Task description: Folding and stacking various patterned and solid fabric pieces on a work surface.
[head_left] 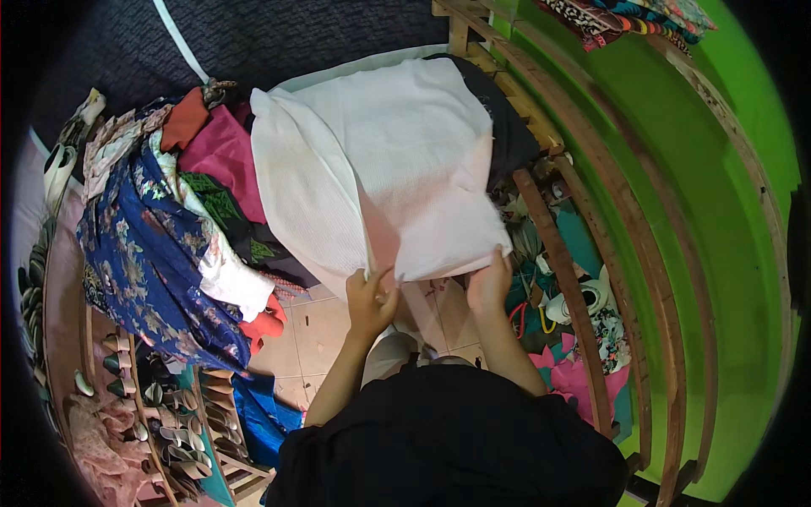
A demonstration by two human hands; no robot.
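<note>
White textured cloth (414, 127), centre frame, is pinched at its lower edge by left hand (370, 302) (half-curled) and closed right hand (490, 283).

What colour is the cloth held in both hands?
The cloth is white, best seen in the head view.

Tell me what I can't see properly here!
All in the head view:
- Whatever lies beneath the white cloth: the cloth covers it.
- Part of the pink cloth: behind a wooden rail.
- The rest of the patterned cloths: cut off by the top edge.
- Most of the person's legs: hidden by the black top.
</note>
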